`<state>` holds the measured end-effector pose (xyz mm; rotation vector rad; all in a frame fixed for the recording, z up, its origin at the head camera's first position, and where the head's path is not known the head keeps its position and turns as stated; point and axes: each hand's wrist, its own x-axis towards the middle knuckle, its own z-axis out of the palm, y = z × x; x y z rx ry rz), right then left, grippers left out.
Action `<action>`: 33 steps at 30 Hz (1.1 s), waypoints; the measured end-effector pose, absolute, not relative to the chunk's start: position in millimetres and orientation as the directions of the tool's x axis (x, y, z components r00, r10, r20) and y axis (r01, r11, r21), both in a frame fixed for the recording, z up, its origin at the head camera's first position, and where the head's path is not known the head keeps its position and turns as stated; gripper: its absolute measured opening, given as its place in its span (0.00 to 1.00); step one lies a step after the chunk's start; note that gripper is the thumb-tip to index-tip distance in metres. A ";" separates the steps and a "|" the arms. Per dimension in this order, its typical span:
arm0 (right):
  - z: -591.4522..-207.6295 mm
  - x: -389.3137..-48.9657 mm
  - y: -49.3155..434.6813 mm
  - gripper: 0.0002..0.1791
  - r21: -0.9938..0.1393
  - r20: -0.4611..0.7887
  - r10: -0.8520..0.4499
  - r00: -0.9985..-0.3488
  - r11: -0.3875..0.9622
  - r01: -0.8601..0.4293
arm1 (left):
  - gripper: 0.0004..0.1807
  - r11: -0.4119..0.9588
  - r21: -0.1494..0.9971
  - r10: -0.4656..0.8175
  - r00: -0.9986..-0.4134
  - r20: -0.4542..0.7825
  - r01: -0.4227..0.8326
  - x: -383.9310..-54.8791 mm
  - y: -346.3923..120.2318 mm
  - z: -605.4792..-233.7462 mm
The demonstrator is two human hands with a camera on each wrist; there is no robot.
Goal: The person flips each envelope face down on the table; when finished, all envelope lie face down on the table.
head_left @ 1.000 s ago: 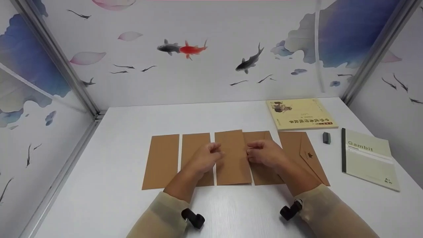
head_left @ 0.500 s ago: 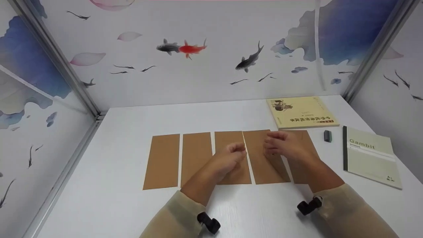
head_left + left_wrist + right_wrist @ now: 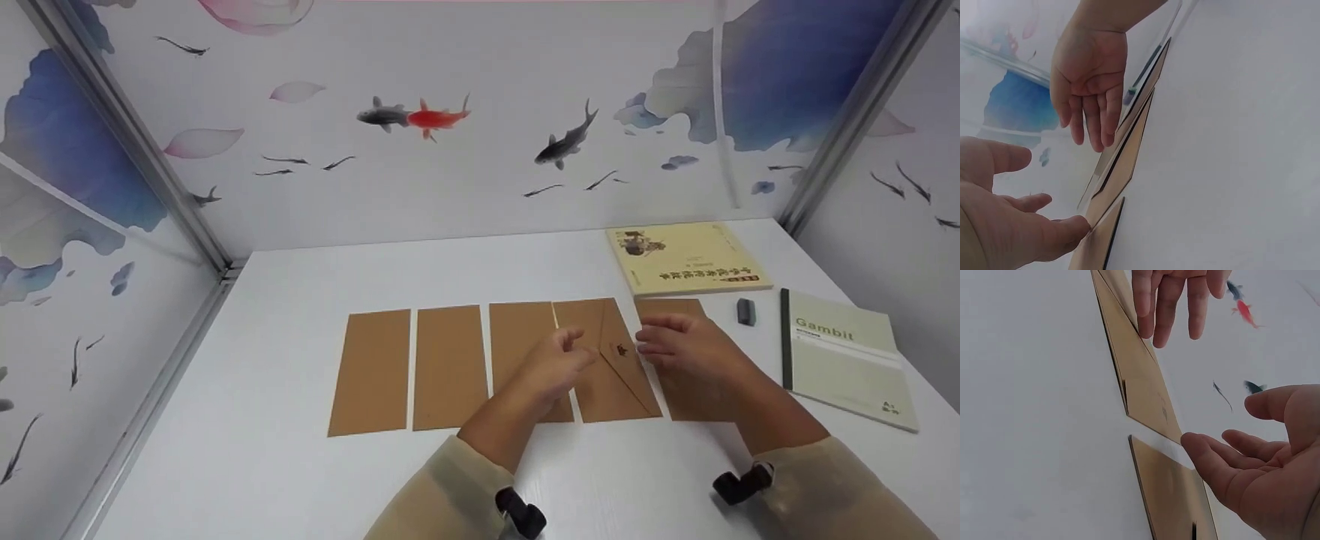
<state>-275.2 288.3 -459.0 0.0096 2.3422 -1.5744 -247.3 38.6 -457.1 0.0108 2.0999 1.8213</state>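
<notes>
Several brown paper envelopes lie in a row on the white table. The leftmost envelope [image 3: 371, 375] and its neighbour [image 3: 450, 367] show plain sides. My left hand [image 3: 551, 367] is over the third envelope [image 3: 517, 337] and the left edge of the flap-side-up envelope [image 3: 619, 397], which bears a small dark print. Its thumb and fingers stand apart, holding nothing, in the left wrist view. My right hand [image 3: 690, 352] has its fingertips near the gap before the rightmost envelope [image 3: 694, 401], covering much of it. Its fingers are extended and hold nothing in the right wrist view.
A yellow book [image 3: 690, 259] lies at the back right. A pale green notebook [image 3: 847, 360] marked Gambit is by the right edge, with a small dark grey block [image 3: 745, 312] beside it. White panels printed with fish [image 3: 435, 118] enclose the table.
The third envelope, earlier slightly raised and overlapping the fourth, now lies flat in the row. Both hands have moved right along the envelopes, and the fourth's flap and print have come into view.
</notes>
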 end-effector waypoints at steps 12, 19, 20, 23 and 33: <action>-463.3 -273.1 277.7 0.36 -0.899 -0.301 -0.157 -0.941 0.377 0.224 | 0.31 0.143 0.963 0.221 -0.941 -0.256 -0.228 -247.8 35.9 -461.6; -459.1 -271.4 274.8 0.35 -0.889 -0.302 -0.154 -0.941 0.402 0.220 | 0.31 0.108 0.967 0.235 -0.940 -0.249 -0.229 -250.7 30.7 -463.8; -458.7 -271.0 274.7 0.35 -0.889 -0.300 -0.156 -0.941 0.404 0.216 | 0.31 0.107 0.969 0.240 -0.939 -0.245 -0.225 -251.3 29.8 -464.3; -458.0 -270.5 273.9 0.35 -0.889 -0.295 -0.163 -0.941 0.408 0.208 | 0.30 0.101 0.969 0.246 -0.938 -0.242 -0.224 -253.3 27.3 -466.3; -455.3 -266.5 268.2 0.37 -0.889 -0.313 -0.199 -0.929 0.406 0.212 | 0.33 -0.036 0.983 0.244 -0.956 -0.164 -0.178 -260.8 28.4 -469.4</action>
